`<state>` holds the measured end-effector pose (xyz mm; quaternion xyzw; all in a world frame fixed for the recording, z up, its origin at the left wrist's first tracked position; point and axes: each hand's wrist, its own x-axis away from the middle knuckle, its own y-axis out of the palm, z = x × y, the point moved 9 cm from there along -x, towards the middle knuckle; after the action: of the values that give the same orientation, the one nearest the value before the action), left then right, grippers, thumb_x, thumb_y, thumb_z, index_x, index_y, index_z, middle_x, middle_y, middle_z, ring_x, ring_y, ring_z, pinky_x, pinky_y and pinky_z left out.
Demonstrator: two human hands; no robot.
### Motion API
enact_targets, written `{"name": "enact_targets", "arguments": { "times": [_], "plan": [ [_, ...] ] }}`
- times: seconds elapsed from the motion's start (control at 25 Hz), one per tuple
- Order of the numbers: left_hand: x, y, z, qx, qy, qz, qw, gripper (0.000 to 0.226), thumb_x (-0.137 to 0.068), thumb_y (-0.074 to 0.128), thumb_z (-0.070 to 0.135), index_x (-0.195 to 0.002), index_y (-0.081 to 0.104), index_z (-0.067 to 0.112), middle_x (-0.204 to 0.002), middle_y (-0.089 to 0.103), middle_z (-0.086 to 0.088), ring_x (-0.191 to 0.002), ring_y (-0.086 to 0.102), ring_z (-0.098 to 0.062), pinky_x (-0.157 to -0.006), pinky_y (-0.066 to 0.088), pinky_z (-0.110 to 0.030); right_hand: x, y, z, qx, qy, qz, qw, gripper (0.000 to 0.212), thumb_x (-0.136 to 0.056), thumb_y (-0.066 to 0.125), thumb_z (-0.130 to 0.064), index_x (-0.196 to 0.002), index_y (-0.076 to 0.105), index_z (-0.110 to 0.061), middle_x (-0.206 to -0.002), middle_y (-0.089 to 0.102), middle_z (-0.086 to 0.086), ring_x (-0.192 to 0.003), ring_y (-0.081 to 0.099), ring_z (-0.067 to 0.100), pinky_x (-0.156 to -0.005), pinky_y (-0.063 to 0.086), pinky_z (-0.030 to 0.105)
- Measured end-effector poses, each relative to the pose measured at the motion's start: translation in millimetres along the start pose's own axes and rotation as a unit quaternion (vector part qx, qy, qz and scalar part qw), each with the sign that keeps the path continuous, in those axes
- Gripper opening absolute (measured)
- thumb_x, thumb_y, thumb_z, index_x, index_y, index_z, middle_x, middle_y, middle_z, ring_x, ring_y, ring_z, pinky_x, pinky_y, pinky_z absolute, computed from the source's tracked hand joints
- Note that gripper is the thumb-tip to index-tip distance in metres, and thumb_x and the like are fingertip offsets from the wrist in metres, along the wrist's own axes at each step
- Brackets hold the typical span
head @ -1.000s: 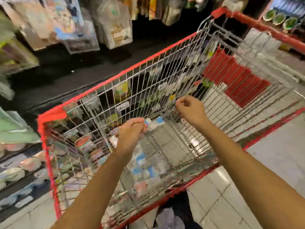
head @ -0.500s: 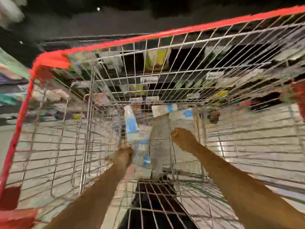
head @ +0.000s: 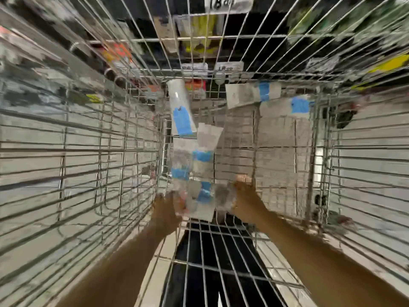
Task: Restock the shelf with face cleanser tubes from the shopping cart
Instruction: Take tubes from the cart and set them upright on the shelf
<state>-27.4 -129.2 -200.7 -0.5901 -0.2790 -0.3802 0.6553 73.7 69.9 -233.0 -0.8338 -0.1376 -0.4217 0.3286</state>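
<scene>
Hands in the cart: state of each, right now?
Left hand: at the face cleanser tubes, too blurred to tell.
Right hand: also at the tubes, cannot tell.

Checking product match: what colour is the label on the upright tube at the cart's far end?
Blue, on a white tube; shows in the head view.

White, blue-banded cleanser tubes [head: 182, 111] loose on shopping cart [head: 88, 149] floor

A shop: silver wire-mesh shopping cart [head: 88, 149], white shelf-edge price labels [head: 229, 68] (one reads roughly "18"), colourful packaged goods [head: 199, 34] hanging behind.
</scene>
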Motion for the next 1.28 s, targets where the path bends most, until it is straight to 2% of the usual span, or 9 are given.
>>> {"name": "enact_targets", "arguments": {
  "times": [0.12,0.24,0.36,0.56,0.68,0.8,0.96,1.08,1.28],
  "plan": [
    [-9,4,4,-0.054,0.003,0.025,0.998,0.055,-0.087,0.057,0.044,-0.132,0.048,0.013,-0.137,0.040,-0.004,-0.123,0.043,-0.019,-0.101,0.030,-0.028,-5,5,0,0.100,-0.003,0.078,0.992,0.061,-0.084,0.063,-0.017,-0.139,0.037,-0.017,-0.138,0.042,0.006,-0.126,0.038,0.031,-0.098,0.041,0.040],
    [-8,0,9,0.008,-0.004,0.079,0.997,0.048,-0.079,0.073,0.028,-0.117,0.058,0.003,-0.120,0.055,-0.010,-0.106,0.054,-0.022,-0.085,0.043,-0.027,-2,6,0,0.140,0.023,0.144,0.979,0.032,-0.084,0.061,-0.017,-0.115,0.055,-0.015,-0.118,0.057,0.005,-0.113,0.048,0.027,-0.088,0.041,0.035],
    [-2,-8,-1,0.095,-0.070,0.095,0.988,0.044,-0.068,0.081,0.022,-0.102,0.063,0.000,-0.101,0.065,-0.014,-0.084,0.060,-0.023,-0.069,0.043,-0.025,7,12,24,-0.115,0.092,0.132,0.980,0.022,-0.079,0.070,-0.017,-0.096,0.057,-0.010,-0.092,0.058,0.003,-0.088,0.057,0.023,-0.068,0.045,0.030],
    [-2,-7,16,0.095,-0.043,0.025,0.994,0.036,-0.059,0.080,0.021,-0.088,0.067,0.004,-0.068,0.064,-0.005,-0.073,0.068,-0.024,-0.060,0.055,-0.030,27,-5,53,-0.424,0.111,0.147,0.887,0.028,-0.072,0.077,-0.006,-0.082,0.055,-0.022,-0.091,0.065,0.002,-0.083,0.064,0.016,-0.058,0.048,0.017],
    [5,-8,17,0.252,-0.045,0.023,0.967,0.072,-0.061,0.087,0.016,-0.125,0.055,0.009,-0.095,0.066,-0.003,-0.082,0.057,-0.015,-0.067,0.047,-0.017,33,-33,55,-0.473,0.099,0.182,0.856,0.030,-0.076,0.072,0.001,-0.081,0.058,-0.026,-0.089,0.066,-0.001,-0.080,0.064,0.009,-0.056,0.050,0.012],
    [10,-11,33,0.297,-0.003,-0.012,0.955,0.057,-0.062,0.086,0.016,-0.112,0.059,0.010,-0.104,0.066,-0.005,-0.096,0.060,-0.024,-0.075,0.049,-0.027,41,-56,46,-0.495,0.060,0.189,0.846,0.024,-0.079,0.070,0.000,-0.081,0.058,-0.021,-0.086,0.067,0.000,-0.077,0.064,0.012,-0.066,0.054,0.023],
    [28,-42,59,0.364,0.064,-0.013,0.929,0.041,-0.055,0.088,0.015,-0.090,0.070,0.003,-0.090,0.071,-0.008,-0.085,0.064,-0.025,-0.076,0.051,-0.034,69,-97,27,-0.466,0.014,0.215,0.858,0.012,-0.081,0.068,0.001,-0.084,0.063,-0.010,-0.077,0.066,-0.011,-0.066,0.063,-0.009,-0.057,0.047,0.007],
    [44,-75,85,0.397,0.132,-0.016,0.908,0.033,-0.064,0.084,0.010,-0.090,0.070,-0.005,-0.087,0.071,-0.019,-0.081,0.068,-0.029,-0.069,0.057,-0.030,102,-142,14,-0.506,-0.018,0.252,0.825,0.019,-0.077,0.069,0.007,-0.094,0.069,0.000,-0.073,0.070,-0.010,-0.067,0.067,0.001,-0.063,0.051,0.013],
    [92,-150,152,0.437,0.179,0.009,0.882,0.011,-0.078,0.073,0.001,-0.086,0.066,0.003,-0.074,0.071,0.006,-0.070,0.067,-0.007,-0.069,0.053,-0.019,164,-244,-34,-0.575,-0.038,0.283,0.767,0.032,-0.082,0.064,0.003,-0.063,0.073,-0.020,-0.055,0.067,-0.013,-0.055,0.060,0.002,-0.055,0.045,0.017]
  ]
}}
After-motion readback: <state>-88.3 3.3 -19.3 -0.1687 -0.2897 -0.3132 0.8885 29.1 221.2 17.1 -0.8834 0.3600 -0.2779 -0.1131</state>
